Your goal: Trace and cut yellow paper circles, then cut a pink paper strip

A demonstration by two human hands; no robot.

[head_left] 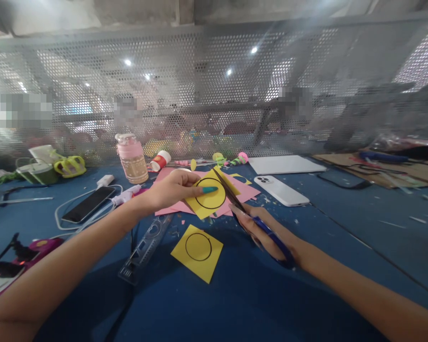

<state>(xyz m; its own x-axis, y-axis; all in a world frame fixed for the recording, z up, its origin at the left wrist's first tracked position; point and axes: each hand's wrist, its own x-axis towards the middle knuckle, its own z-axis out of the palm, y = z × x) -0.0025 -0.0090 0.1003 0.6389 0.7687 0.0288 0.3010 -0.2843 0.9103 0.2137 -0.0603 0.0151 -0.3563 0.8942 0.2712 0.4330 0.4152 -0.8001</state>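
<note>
From where I stand, going by the head view, the left hand [180, 189] has its grip clamped on a yellow square [209, 192], thumb on top, taking it from nine o'clock. It's up in front of the pink sheets [248, 192], a black circle drawn on its face. The right hand [264, 228] is closed around the scissors [267, 232], reaching in from four o'clock, blades along the square's one-o'clock side; how far they're parted I can't tell.

That square looks like paper or thin card to me: next to no weight, bendy, easy to crease or tear, hardly slippery. I'd pinch it flat at the nine-o'clock edge, clear of the blades. Another, the loose square [199, 254], lies on the tabletop [257, 299] at six o'clock, and I'd lift that by a corner
</note>
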